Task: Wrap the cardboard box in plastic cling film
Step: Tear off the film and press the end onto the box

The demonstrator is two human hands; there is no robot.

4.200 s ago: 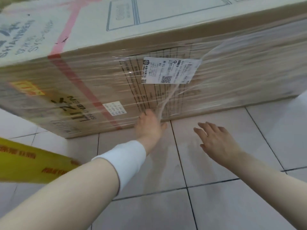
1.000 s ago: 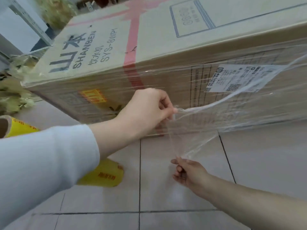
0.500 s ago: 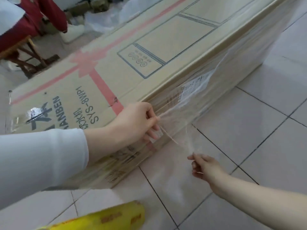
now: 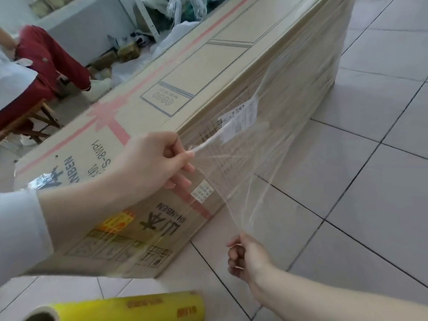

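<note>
Two bare hands, one box, one roll, entered from the left.

- Far left: seated person in red trousers (image 4: 48, 56), partly in view, beyond the box.
- Lower left: yellow roll of cling film (image 4: 139, 305), lying on the tiled floor (image 4: 382, 216) just before the box's near end, apart from both hands.
- Next: left hand (image 4: 155, 163), white sleeve, fingers curled, thumb and forefinger pinching the bunched upper edge of the loose cling film (image 4: 245, 177), beside the box's top front edge.
- Centre: cardboard box (image 4: 190, 77), long and flat, lying on the floor, long axis running from near left to far right. Front side under film, white label (image 4: 240, 119) beneath the wrap.
- Right: right hand (image 4: 249, 258), fingers curled, gripping the film's lower corner, low over the floor, clear of the box.
</note>
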